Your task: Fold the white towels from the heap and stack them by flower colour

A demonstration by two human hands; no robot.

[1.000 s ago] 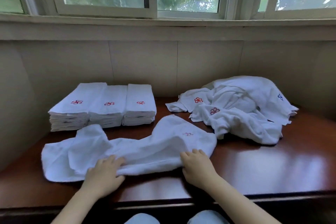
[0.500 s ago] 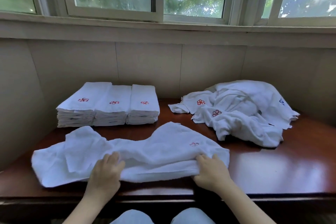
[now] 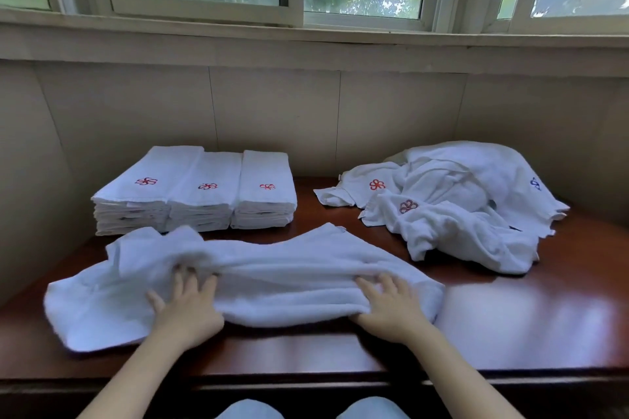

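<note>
Left hand: your left hand (image 3: pixel 185 308) lies on the towel (image 3: pixel 279 277), fingers spread and reaching up over a bunched ridge of cloth. Whether the fingertips pinch that ridge or only press it, I cannot tell.
Right hand: your right hand (image 3: pixel 391 308) rests on the same towel near its right end, fingers fairly straight, thumb tucked under the near edge as if lifting it.
What changed: a second ago both hands sat at the towel's near edge and its small flower showed on top. Now the near edge has rolled away from you into a long fold, and the flower is hidden.
Towel: it lies lengthwise across the front of the tabletop (image 3: pixel 510 326), with the left end flat and not yet folded over.
Meaning for the task: the first lengthwise fold looks under way, not finished.
Stacks: three folded stacks (image 3: pixel 194 194) sit touching in a row at back left, each top towel showing a red flower.
Heap: the unfolded heap (image 3: pixel 452 204) lies at back right, well apart from your hands, showing red flowers and one blue.
</note>
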